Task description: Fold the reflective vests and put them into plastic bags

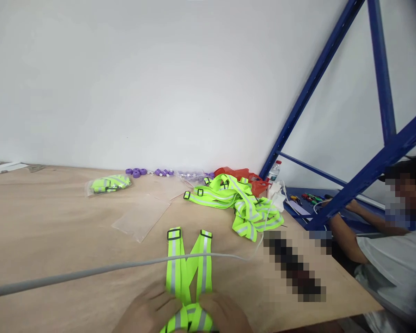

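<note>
A neon-yellow reflective vest (174, 266) made of straps with silver stripes lies at the table's near edge. Two of its straps stretch away from me, each with a black buckle at its end. My left hand (152, 305) is closed on the vest's bunched near part from the left. From the right, my right hand (225, 312) grips the same bunch, its fingers curled and partly hidden. A grey cable (125, 266) crosses above the two straps. Beyond them lies a flat clear plastic bag (142, 215).
A bagged vest (109, 184) lies back left. More loose reflective vests (242, 199) are heaped back right by a red bag (260, 185) and a bottle (274, 172). Purple rolls (136, 172) line the wall. A blue metal frame (308, 88) and a co-worker (391, 249) are at right.
</note>
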